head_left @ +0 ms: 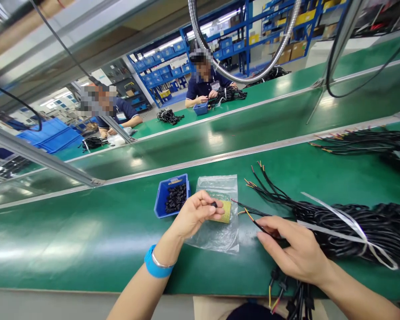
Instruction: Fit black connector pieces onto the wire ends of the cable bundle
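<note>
My left hand (pixel 195 213) pinches a small black part (pixel 214 205) between thumb and fingers, above a clear plastic bag (pixel 230 242) with a yellow label (pixel 226 212). My right hand (pixel 295 249) is closed on a black cable (pixel 260 228) whose stripped end shows yellow and red wires pointing left. The two hands are apart. Beside my left hand, a blue bin (pixel 160 200) holds many small black parts (pixel 176 198). Behind my right hand lies a bundle of black cables (pixel 350 222), tied with a white strip (pixel 348 220).
More black cables (pixel 363 142) lie at the far right. Cable ends with black connectors (pixel 282 284) hang by the near table edge. A metal rail (pixel 193 165) runs behind the green table (pixel 70 240). Two people sit across it, and a flexible metal hose (pixel 240 80) hangs overhead.
</note>
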Available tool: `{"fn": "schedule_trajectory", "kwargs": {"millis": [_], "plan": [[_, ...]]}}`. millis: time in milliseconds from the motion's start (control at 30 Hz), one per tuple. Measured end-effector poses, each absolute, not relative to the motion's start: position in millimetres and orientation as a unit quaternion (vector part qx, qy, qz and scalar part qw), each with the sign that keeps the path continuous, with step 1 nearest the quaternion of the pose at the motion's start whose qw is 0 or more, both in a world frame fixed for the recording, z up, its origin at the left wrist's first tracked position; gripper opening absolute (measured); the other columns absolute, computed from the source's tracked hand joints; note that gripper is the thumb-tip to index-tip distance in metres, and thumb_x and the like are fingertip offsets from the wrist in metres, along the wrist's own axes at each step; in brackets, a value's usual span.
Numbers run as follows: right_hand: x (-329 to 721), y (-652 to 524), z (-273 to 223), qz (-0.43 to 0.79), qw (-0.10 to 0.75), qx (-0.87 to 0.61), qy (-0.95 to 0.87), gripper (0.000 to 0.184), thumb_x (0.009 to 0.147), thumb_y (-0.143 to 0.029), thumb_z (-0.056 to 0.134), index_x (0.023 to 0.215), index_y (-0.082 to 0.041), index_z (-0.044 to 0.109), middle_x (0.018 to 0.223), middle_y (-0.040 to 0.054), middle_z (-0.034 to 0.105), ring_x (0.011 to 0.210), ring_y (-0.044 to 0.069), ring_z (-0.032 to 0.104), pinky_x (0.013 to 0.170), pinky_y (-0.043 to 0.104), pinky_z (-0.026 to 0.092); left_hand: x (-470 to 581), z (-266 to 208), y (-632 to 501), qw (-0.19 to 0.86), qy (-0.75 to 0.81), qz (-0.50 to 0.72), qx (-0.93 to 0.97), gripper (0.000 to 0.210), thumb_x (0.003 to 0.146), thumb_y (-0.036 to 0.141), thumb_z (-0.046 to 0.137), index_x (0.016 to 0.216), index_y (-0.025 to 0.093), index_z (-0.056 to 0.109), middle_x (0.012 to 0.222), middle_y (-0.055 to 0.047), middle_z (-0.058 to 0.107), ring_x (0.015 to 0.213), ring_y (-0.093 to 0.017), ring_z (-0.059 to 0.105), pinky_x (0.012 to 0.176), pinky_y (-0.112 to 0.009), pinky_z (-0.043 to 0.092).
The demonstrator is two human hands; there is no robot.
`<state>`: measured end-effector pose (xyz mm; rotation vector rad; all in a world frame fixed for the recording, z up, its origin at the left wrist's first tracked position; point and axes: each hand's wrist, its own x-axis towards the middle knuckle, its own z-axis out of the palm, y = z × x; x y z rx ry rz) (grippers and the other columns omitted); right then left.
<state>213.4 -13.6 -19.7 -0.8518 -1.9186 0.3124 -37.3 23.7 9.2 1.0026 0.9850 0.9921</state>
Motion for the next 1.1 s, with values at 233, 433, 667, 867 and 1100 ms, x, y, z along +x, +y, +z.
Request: {"fn": "schedule_trajectory", "kwargs": {"millis": [233,433,667,867,1100], "plan": [[215,-14,-15,0.106,0.517,-0.362,-0.768,0.010,0.091,-0.021,0.056,0.100,-0.020,0.060,0.072,-0.0004,0.068,0.054,0.010,0.065,0.053,0.018,0.052,-41,-4,24,0.545,0.500,0.409,0.535,0.025,0.071,0.034,0.079,0.083,0.015,0.068,0.080,-0.006,0.074,0.070,-0.020,0.073,0.065,-0.032,0.060],[215,-14,-14,0.109,0.507,-0.355,-0.778,0.009,0.092,-0.022,0.054,0.100,-0.020,0.059,0.070,-0.0008,0.068,0.053,0.010,0.064,0.052,0.018,0.052,-22,-6,31,0.377,0.530,0.320,0.689,0.025,0.077,0.011,0.063,0.099,0.019,0.073,0.089,-0.006,0.073,0.084,-0.023,0.068,0.086,-0.042,0.054],[216,-14,-17,0.119,0.509,-0.362,-0.772,0.011,0.090,-0.020,0.056,0.100,-0.020,0.060,0.073,-0.0006,0.069,0.055,0.010,0.065,0.053,0.018,0.052,0,-7,8,0.215,0.457,0.218,0.835,0.028,0.084,0.009,0.051,0.101,0.020,0.070,0.096,-0.009,0.069,0.092,-0.024,0.064,0.085,-0.038,0.053],[221,-15,-27,0.135,0.541,-0.394,-0.731,0.017,0.088,-0.019,0.060,0.104,-0.020,0.061,0.076,0.0002,0.069,0.058,0.012,0.064,0.056,0.021,0.054,22,-19,-14,0.142,0.441,0.182,0.868,0.029,0.093,0.019,0.048,0.118,0.015,0.063,0.101,-0.012,0.067,0.090,-0.025,0.063,0.081,-0.038,0.055],[222,-14,-30,0.158,0.556,-0.381,-0.722,0.020,0.087,-0.016,0.062,0.106,-0.019,0.060,0.078,0.0004,0.067,0.059,0.011,0.060,0.056,0.021,0.052,53,-22,12,0.118,0.437,0.088,0.887,0.020,0.093,0.021,0.052,0.103,0.017,0.069,0.095,-0.009,0.068,0.088,-0.026,0.061,0.077,-0.038,0.054]]}}
